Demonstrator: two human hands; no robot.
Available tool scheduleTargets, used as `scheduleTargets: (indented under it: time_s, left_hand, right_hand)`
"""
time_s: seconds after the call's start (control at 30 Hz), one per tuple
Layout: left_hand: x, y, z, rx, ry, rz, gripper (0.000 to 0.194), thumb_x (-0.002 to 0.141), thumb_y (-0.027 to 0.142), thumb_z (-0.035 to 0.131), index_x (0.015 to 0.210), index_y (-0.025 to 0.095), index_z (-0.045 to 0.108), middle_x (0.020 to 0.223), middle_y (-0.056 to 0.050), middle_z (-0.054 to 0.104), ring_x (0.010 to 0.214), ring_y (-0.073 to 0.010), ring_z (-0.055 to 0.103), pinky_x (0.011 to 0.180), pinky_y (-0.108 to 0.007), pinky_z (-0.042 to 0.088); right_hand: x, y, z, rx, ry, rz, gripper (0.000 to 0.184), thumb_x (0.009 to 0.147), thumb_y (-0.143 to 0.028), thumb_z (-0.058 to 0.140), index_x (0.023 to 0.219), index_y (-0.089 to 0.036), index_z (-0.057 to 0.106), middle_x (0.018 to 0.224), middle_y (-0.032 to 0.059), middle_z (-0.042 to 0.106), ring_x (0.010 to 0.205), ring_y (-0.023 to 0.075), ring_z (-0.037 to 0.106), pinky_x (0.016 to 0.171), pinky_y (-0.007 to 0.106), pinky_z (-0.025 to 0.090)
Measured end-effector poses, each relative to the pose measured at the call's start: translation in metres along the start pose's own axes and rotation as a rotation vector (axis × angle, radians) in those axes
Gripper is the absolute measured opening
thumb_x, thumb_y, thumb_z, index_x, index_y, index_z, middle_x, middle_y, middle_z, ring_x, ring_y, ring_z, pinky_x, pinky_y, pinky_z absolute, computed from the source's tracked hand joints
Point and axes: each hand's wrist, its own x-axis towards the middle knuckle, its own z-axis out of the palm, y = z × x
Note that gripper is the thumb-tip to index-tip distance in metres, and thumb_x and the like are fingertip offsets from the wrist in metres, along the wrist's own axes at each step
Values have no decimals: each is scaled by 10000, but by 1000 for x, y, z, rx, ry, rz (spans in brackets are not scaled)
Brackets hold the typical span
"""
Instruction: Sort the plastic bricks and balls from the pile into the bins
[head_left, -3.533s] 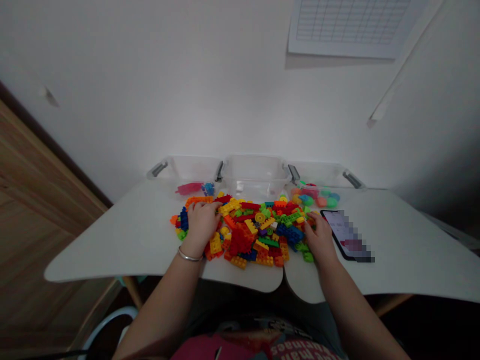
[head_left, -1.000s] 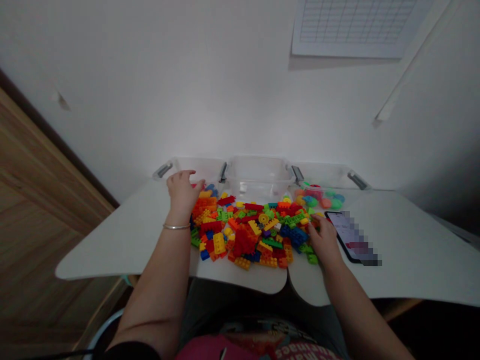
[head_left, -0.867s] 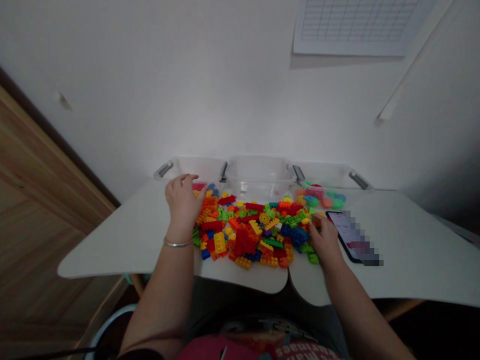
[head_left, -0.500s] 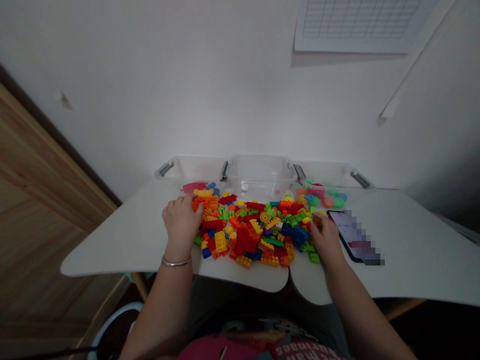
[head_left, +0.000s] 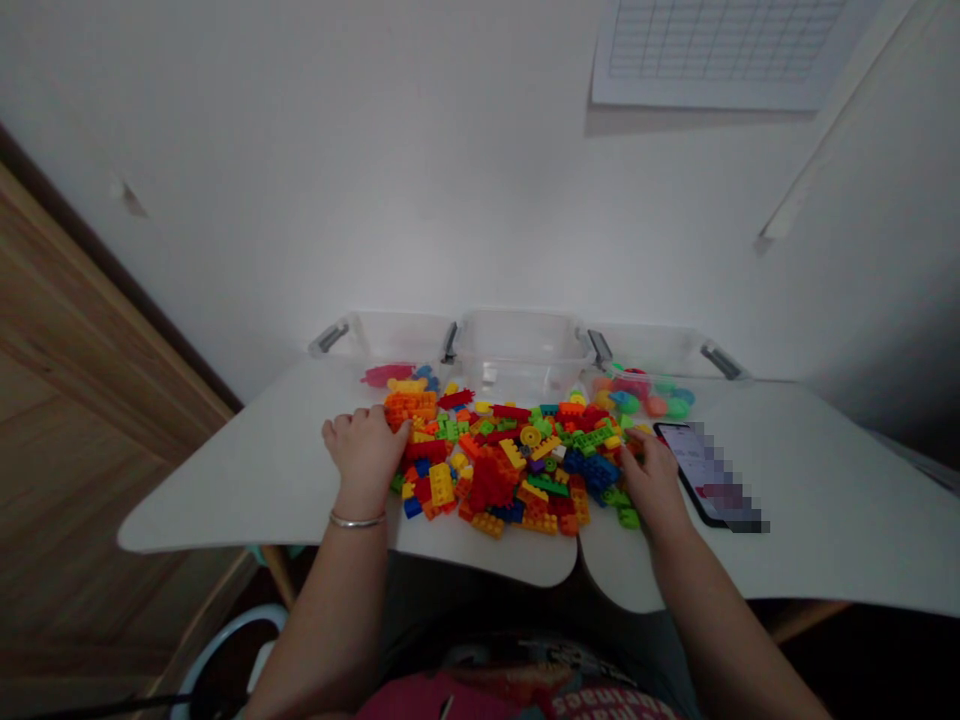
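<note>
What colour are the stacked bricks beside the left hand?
Orange: the stacked plastic bricks beside the left hand show best in the head view.

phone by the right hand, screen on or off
On: the phone shows a lit pale display beside the right hand, though most of the screen is blurred out.

The left hand (head_left: 366,462) covers the building bricks (head_left: 487,480) under its palm, and the fingertips of the right hand (head_left: 654,480) are lost among them, so neither shows a held brick. Just right of the right hand, the phone screen (head_left: 709,478) is blurred into blocks. Beyond the left hand, the pieces at the clear bin (head_left: 382,338) are too small to tell apart. Below both hands, the shirt print (head_left: 517,695) runs off the bottom edge.
</note>
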Motion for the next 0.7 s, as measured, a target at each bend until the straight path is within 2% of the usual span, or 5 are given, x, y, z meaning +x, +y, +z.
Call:
scheduleTargets:
  time_s: [0.13, 0.37, 0.7]
  left_hand:
    - [0, 0, 0, -1, 10, -5, 460, 814, 543, 534, 1028, 171, 700, 1023, -197, 695, 1042, -406, 569, 932, -529, 342]
    - [3, 0, 3, -18, 21, -21, 436, 801, 518, 538, 990, 159, 698, 983, -193, 687, 1011, -392, 571, 881, -493, 365]
    - [6, -2, 1, -150, 102, 6, 412, 798, 440, 544, 1109, 198, 666, 1039, -156, 692, 1039, -368, 555, 894, -472, 368]
  right_hand:
    - [-1, -2, -1, 0, 5, -6, 428, 825, -436, 447, 1097, -163, 633, 1103, 158, 665, 1071, 302, 563, 994, 511, 392]
    - [-2, -2, -1, -6, 0, 8, 443, 826, -449, 443, 1105, -163, 634, 1134, 158, 662, 1100, 304, 555, 1008, 512, 381]
    - [-1, -1, -2, -12, -12, -4, 459, 837, -450, 438, 1118, -146, 636, 1131, 164, 665, 1096, 305, 562, 1001, 505, 390]
